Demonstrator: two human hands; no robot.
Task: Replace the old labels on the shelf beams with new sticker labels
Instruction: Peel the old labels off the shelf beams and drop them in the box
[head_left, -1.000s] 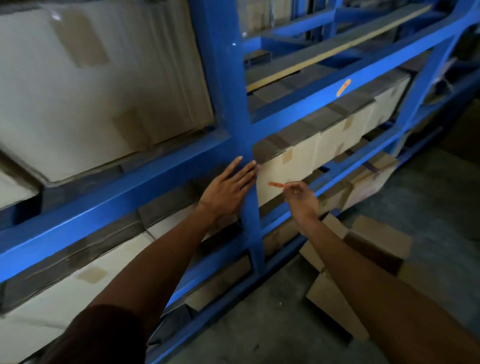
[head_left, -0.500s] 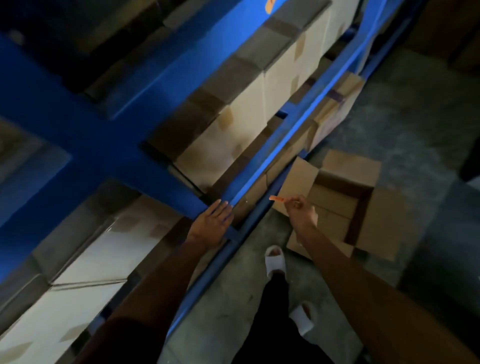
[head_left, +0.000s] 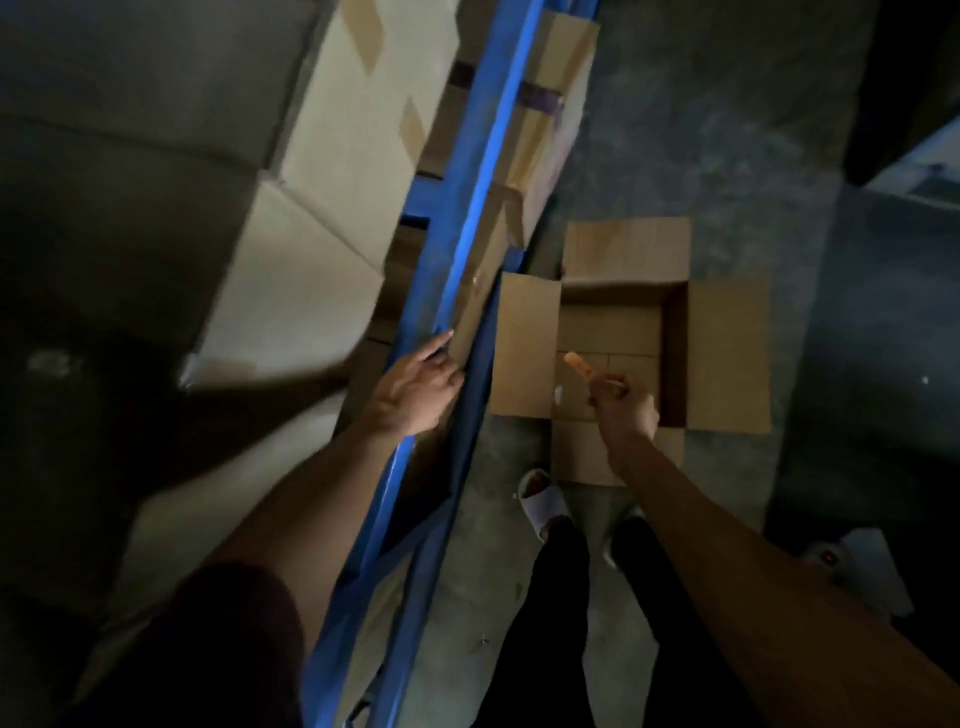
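Standing on concrete floor (head_left: 675, 130) beside open carton (head_left: 727, 353).

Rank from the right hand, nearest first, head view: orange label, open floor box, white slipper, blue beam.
1. Orange label: pinched in the right hand.
2. Open floor box: directly beneath the hand.
3. White slipper: below-left, on the floor.
4. Blue beam: left, under the left hand.

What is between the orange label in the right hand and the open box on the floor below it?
Nothing visible. The right hand pinches the orange label above the open box, whose flaps are folded out.
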